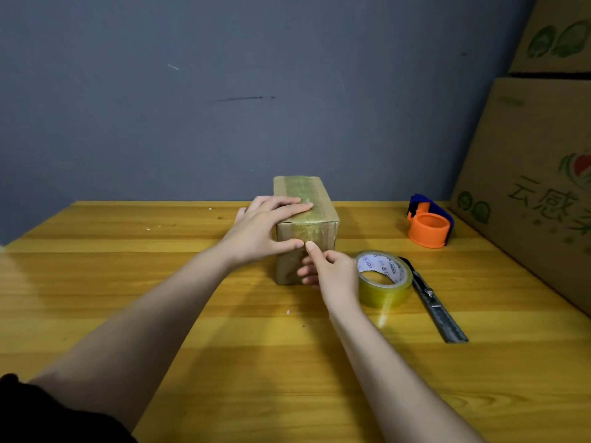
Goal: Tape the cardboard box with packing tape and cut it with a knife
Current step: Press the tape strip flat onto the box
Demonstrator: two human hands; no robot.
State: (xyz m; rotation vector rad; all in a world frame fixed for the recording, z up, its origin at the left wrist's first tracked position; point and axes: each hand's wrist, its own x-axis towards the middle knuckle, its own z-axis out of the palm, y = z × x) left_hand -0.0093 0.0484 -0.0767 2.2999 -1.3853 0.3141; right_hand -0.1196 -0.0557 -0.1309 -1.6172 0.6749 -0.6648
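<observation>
A small cardboard box [323, 233] stands in the middle of the wooden table, with a strip of yellowish tape running along its top and down its near face. My left hand [260, 231] lies over the box's near left corner, fingers straight on the top and thumb pressed on the near face. My right hand [329, 271] is at the near face, its thumb tip touching the tape end beside my left thumb, its other fingers curled. A roll of clear packing tape [385, 278] lies flat just right of my right hand. A grey utility knife [435, 303] lies right of the roll.
An orange and blue tape dispenser [430, 225] sits at the back right of the table [224, 346]. Large printed cardboard cartons [537, 174] are stacked along the right edge. A grey wall closes the back.
</observation>
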